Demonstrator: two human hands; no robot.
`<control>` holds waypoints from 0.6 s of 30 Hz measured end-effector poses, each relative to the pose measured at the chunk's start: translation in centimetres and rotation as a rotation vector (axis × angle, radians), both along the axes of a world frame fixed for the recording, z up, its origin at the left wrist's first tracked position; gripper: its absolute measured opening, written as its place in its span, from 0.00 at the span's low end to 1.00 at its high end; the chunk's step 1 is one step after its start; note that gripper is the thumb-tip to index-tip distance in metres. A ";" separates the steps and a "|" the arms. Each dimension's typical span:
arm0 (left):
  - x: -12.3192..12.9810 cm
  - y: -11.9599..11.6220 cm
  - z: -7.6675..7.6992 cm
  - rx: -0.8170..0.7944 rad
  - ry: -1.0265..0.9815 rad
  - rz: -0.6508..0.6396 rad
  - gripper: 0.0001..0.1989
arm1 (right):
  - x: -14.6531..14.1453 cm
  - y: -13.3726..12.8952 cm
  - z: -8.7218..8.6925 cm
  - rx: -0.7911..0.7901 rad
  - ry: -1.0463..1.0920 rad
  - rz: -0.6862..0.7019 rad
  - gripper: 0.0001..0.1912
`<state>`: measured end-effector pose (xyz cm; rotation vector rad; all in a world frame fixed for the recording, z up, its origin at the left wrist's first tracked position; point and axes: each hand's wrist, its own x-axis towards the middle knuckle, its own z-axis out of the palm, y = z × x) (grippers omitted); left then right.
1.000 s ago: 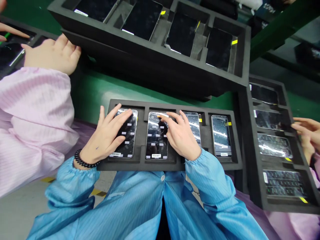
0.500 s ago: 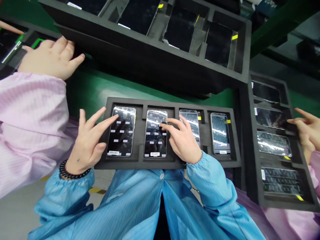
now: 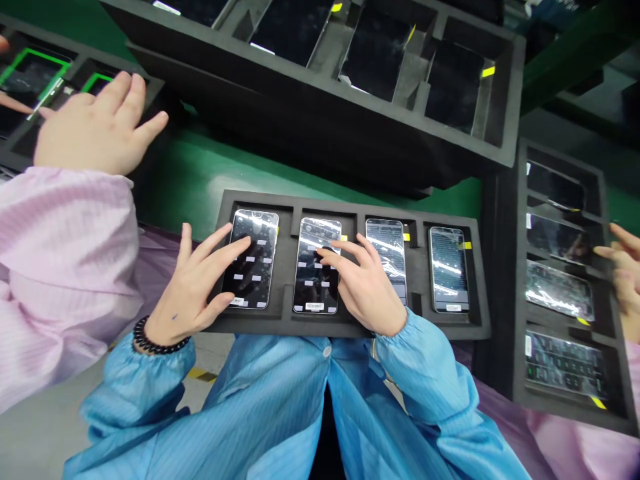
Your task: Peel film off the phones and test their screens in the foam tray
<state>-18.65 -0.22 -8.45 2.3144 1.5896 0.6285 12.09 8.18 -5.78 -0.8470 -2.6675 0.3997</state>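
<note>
A black foam tray [image 3: 283,320] in front of my body holds several smartphones in a row. My left hand [image 3: 193,287], with a black coiled band at the wrist, is open; its index finger lies over the leftmost smartphone [image 3: 253,273], whose dark screen shows small pale labels. Over the second smartphone [image 3: 316,293], with a similar screen, reach the fingers of my right hand [image 3: 367,283], spread and holding nothing. The third smartphone [image 3: 387,240] is partly covered by that hand. At the tray's right end lies a smartphone [image 3: 449,267] with lines of text. Whether the fingertips touch the glass I cannot tell.
Stacked black trays [image 3: 320,83] with dark phones rise beyond my tray on a green table [image 3: 215,163]. At right, another phone tray [image 3: 570,407] stands near a person's hand [image 3: 627,273]. A co-worker's hand [image 3: 93,130] in a pink sleeve reaches in at left.
My left index finger has moved right and farther onto the first phone. My right hand stays over the second phone. The view has shifted slightly, and green-framed screens show more at left.
</note>
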 end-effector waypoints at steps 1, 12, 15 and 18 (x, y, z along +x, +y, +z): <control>0.2 0.2 0.0 -0.008 0.003 -0.017 0.33 | 0.2 -0.2 0.2 0.003 0.014 0.000 0.27; -0.3 -0.7 0.5 0.076 -0.018 -0.023 0.32 | 1.7 -1.8 -0.2 0.004 -0.007 -0.039 0.26; -0.7 -1.9 0.5 0.081 0.008 0.009 0.32 | 1.1 -1.7 -0.4 -0.017 -0.004 -0.002 0.26; -0.9 -2.8 0.3 0.074 0.039 0.043 0.33 | 0.5 -1.5 -0.4 -0.036 -0.011 0.046 0.26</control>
